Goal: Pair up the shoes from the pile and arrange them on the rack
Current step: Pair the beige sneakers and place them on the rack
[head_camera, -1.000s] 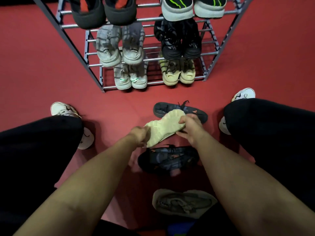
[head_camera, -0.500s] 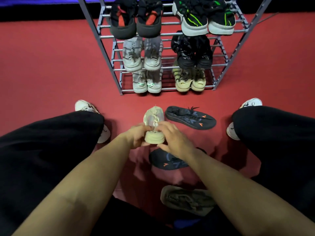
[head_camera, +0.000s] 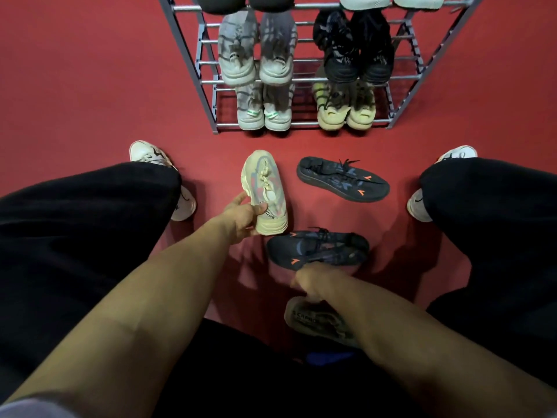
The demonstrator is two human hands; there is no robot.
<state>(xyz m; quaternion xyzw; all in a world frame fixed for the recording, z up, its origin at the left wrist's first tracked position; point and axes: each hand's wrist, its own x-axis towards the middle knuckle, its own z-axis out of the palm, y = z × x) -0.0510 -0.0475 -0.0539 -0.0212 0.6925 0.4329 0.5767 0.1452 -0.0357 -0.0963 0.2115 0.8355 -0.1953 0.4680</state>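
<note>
Pairing the beige shoes looks underway: the left hand (head_camera: 244, 217) grips the knit, chunky-soled beige shoe (head_camera: 265, 191) upright on the red floor (head_camera: 90, 86), while the blurred right hand (head_camera: 310, 282) reaches its mate (head_camera: 316, 322), grasp unclear; next, probably seat both on the metal-barred rack (head_camera: 208, 82).

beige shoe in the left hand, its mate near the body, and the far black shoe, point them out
beige shoe (head_camera: 265, 188), head view, on its laces
mate (head_camera: 304, 316), head view, on its heel end
far black shoe (head_camera: 343, 182), head view, on its upper
</note>
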